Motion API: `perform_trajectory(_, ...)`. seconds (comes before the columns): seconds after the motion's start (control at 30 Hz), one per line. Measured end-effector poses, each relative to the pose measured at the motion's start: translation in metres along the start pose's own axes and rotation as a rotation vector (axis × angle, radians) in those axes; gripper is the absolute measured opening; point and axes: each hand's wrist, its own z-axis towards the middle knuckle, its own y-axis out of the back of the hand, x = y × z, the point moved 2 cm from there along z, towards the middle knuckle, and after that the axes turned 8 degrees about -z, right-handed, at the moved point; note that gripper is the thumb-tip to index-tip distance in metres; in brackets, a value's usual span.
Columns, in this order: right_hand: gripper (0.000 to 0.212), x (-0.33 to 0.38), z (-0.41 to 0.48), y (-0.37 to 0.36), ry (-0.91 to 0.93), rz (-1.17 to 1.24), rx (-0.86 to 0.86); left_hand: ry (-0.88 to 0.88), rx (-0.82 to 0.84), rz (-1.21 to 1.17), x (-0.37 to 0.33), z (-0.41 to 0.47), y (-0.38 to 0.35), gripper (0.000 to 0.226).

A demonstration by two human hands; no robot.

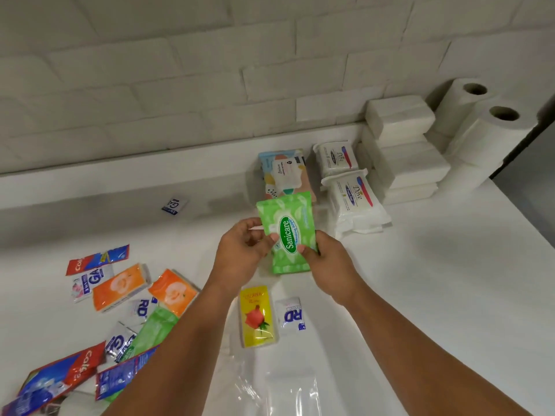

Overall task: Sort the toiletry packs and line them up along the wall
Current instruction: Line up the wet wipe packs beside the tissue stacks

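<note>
Holding the green Sanicare pack above the bench, I pinch its left edge with my left hand and its lower right corner with my right hand, thumbs on the printed face. Its long axis runs away from me toward the wall. Just beyond its far end lies the patterned wipes pack, with two Dove packs to the right, so I judge the placing move goes forward, both hands equally near. A clear plastic bag lies flat nearest me; whether it holds anything I cannot tell.
</note>
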Motion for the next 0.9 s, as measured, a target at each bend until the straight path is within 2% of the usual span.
perform_trajectory(0.1, 0.020, 0.014, 0.019, -0.027, -0.021, 0.066, 0.023, 0.027, -0.004, 0.045, 0.011, 0.005, 0.024, 0.007)
perform_trajectory(0.2, 0.021, 0.029, 0.039, -0.056, -0.017, 0.066, 0.043, 0.031, -0.123, 0.108, 0.022, 0.022, 0.053, 0.001)
perform_trajectory(0.37, 0.035, 0.059, 0.071, -0.091, 0.058, -0.081, -0.006, 0.018, -0.289, 0.192, 0.022, 0.068, 0.091, 0.008)
perform_trajectory(0.5, 0.038, 0.071, 0.093, -0.113, 0.097, -0.222, 0.034, 0.001, -0.278, 0.447, 0.010, 0.108, 0.099, 0.030)
perform_trajectory(0.73, 0.031, 0.070, 0.126, -0.133, 0.038, -0.325, -0.018, -0.008, -0.241, 0.498, 0.010, 0.145, 0.101, 0.013)
perform_trajectory(0.9, 0.033, 0.071, 0.135, -0.135, 0.010, -0.416, -0.053, -0.038, -0.254, 0.628, 0.009, 0.156, 0.101, 0.018)
